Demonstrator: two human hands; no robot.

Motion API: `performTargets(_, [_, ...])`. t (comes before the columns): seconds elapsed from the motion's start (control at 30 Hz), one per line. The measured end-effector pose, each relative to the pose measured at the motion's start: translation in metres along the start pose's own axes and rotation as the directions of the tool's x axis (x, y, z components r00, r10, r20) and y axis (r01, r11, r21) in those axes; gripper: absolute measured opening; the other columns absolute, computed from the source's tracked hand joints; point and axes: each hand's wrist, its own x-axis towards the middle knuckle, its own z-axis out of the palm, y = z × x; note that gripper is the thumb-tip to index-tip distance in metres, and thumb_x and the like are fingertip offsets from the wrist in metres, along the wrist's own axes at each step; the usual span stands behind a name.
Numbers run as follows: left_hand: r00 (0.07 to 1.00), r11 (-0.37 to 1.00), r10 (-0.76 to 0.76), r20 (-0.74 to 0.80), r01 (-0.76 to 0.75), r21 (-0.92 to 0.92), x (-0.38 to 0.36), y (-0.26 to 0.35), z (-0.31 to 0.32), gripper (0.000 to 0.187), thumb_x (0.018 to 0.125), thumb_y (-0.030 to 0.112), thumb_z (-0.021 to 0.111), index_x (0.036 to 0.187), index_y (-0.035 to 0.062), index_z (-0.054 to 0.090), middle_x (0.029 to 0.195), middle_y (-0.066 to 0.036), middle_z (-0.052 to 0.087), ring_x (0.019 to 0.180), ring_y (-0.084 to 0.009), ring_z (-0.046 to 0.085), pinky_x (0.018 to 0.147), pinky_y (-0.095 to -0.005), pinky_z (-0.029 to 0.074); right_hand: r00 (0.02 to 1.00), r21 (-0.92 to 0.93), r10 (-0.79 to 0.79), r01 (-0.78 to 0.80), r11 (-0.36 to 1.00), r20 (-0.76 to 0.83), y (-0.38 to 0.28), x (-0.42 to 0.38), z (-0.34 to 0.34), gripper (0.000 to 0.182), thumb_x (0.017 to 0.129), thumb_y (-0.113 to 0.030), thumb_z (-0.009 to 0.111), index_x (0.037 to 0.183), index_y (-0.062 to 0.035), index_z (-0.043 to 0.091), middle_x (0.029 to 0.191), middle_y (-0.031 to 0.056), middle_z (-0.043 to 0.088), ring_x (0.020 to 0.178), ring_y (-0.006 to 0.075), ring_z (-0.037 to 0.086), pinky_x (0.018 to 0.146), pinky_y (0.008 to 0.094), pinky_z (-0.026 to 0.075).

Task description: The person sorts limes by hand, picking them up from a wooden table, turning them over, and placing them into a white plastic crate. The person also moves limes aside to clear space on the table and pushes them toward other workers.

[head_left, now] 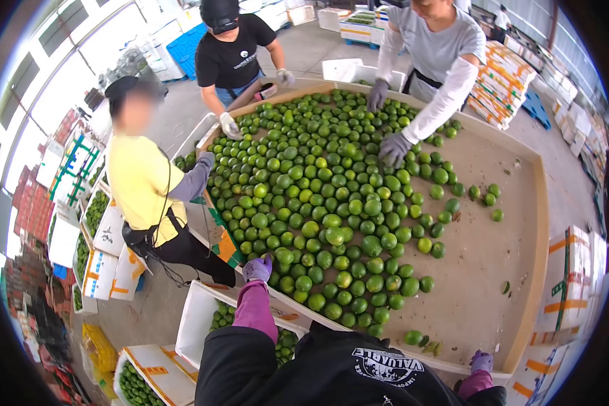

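Note:
A wide, shallow sorting table [484, 264] with a raised rim holds a thick spread of green limes [331, 203]. My left hand [257, 268], in a purple glove, rests at the near left rim beside the limes, thumb and fingers apart, with no lime seen in it. My right hand [481, 361], gloved in purple too, has its fingers bent over the near right rim. A few loose limes and leaf bits lie on the board left of that hand.
Across the table a person in grey gloves [395, 147] touches the limes. A person in black [233, 64] and one in a yellow shirt [139, 179] stand at the left. Foam boxes of limes [199, 318] sit below my left arm; stacked boxes [567, 284] stand right.

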Motion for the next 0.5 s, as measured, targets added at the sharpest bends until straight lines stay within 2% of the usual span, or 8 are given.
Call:
performTargets(0.03, [1.000, 1.000, -0.014, -0.003, 0.014, -0.008, 0.000, 0.001, -0.003, 0.060, 0.093, 0.054, 0.032, 0.086, 0.0108, 0.073, 0.090, -0.015, 0.069, 0.087, -0.0339, 0.066, 0.079, -0.0453, 0.050, 0.979, 0.074, 0.046, -0.062, 0.995, 0.201, -0.004, 0.002, -0.010, 0.036, 0.089, -0.030, 0.057, 0.076, 0.0016, 0.067, 0.064, 0.0111, 0.066, 0.052, 0.0224, 0.063, 0.049, 0.0357, 0.047])
performTargets(0.07, [0.999, 1.000, -0.021, 0.028, 0.021, -0.008, 0.000, 0.001, -0.004, 0.060, 0.093, 0.054, 0.033, 0.086, 0.0110, 0.073, 0.090, -0.015, 0.069, 0.087, -0.0338, 0.066, 0.079, -0.0454, 0.050, 0.914, 0.128, 0.079, -0.140, 0.982, 0.398, -0.006, 0.002, -0.019, 0.035, 0.090, -0.029, 0.056, 0.076, 0.0020, 0.066, 0.064, 0.0116, 0.065, 0.051, 0.0228, 0.062, 0.046, 0.0362, 0.046])
performTargets(0.1, [0.998, 1.000, -0.024, 0.060, 0.024, -0.007, -0.001, 0.002, -0.006, 0.060, 0.093, 0.055, 0.033, 0.086, 0.0111, 0.073, 0.090, -0.015, 0.069, 0.087, -0.0338, 0.066, 0.078, -0.0454, 0.050, 0.916, 0.127, 0.072, -0.132, 0.983, 0.395, -0.010, 0.000, -0.024, 0.035, 0.090, -0.029, 0.056, 0.076, 0.0020, 0.066, 0.064, 0.0116, 0.065, 0.051, 0.0228, 0.062, 0.046, 0.0362, 0.046])
performTargets(0.17, [0.998, 1.000, -0.019, 0.054, 0.019, -0.007, -0.002, 0.003, -0.006, 0.059, 0.093, 0.055, 0.033, 0.086, 0.0110, 0.073, 0.090, -0.015, 0.069, 0.087, -0.0335, 0.066, 0.078, -0.0454, 0.050, 0.906, 0.136, 0.155, -0.224, 0.965, 0.393, -0.018, -0.004, -0.031, 0.037, 0.084, -0.033, 0.063, 0.064, -0.0029, 0.069, 0.058, 0.0094, 0.065, 0.058, 0.0228, 0.066, 0.059, 0.0360, 0.050])
performTargets(0.2, [0.999, 1.000, -0.014, 0.036, 0.014, -0.009, -0.002, 0.002, -0.005, 0.059, 0.093, 0.055, 0.034, 0.086, 0.0111, 0.073, 0.090, -0.015, 0.069, 0.087, -0.0333, 0.066, 0.078, -0.0453, 0.050, 0.907, 0.133, 0.156, -0.224, 0.965, 0.391, -0.020, -0.006, -0.034, 0.037, 0.084, -0.033, 0.063, 0.064, -0.0029, 0.069, 0.058, 0.0094, 0.065, 0.058, 0.0228, 0.066, 0.059, 0.0360, 0.050])
performTargets(0.3, [0.999, 1.000, -0.013, 0.033, 0.014, -0.012, -0.003, 0.004, -0.008, 0.059, 0.092, 0.055, 0.034, 0.086, 0.0113, 0.073, 0.090, -0.014, 0.069, 0.087, -0.0332, 0.066, 0.078, -0.0452, 0.050, 0.901, 0.155, 0.172, -0.251, 0.955, 0.398, -0.021, -0.007, -0.036, 0.034, 0.082, -0.034, 0.065, 0.069, -0.0026, 0.070, 0.060, 0.0097, 0.066, 0.056, 0.0226, 0.066, 0.058, 0.0357, 0.050])
performTargets(0.37, [0.999, 1.000, -0.020, 0.046, 0.020, -0.014, -0.005, 0.005, -0.013, 0.059, 0.092, 0.055, 0.034, 0.086, 0.0114, 0.073, 0.090, -0.014, 0.069, 0.087, -0.0331, 0.066, 0.078, -0.0451, 0.050, 0.918, 0.157, 0.112, -0.183, 0.971, 0.381, -0.007, 0.001, -0.019, 0.034, 0.091, -0.026, 0.057, 0.078, 0.0037, 0.065, 0.065, 0.0123, 0.065, 0.049, 0.0226, 0.061, 0.044, 0.0364, 0.045])
performTargets(0.5, [0.998, 1.000, -0.021, 0.063, 0.023, -0.022, -0.007, 0.007, -0.017, 0.058, 0.092, 0.055, 0.034, 0.087, 0.0116, 0.073, 0.090, -0.014, 0.069, 0.087, -0.0331, 0.066, 0.078, -0.0453, 0.050, 0.954, 0.168, 0.126, -0.176, 0.970, 0.272, -0.007, -0.003, -0.015, 0.034, 0.090, -0.027, 0.057, 0.078, 0.0037, 0.066, 0.065, 0.0123, 0.065, 0.049, 0.0225, 0.061, 0.044, 0.0361, 0.045])
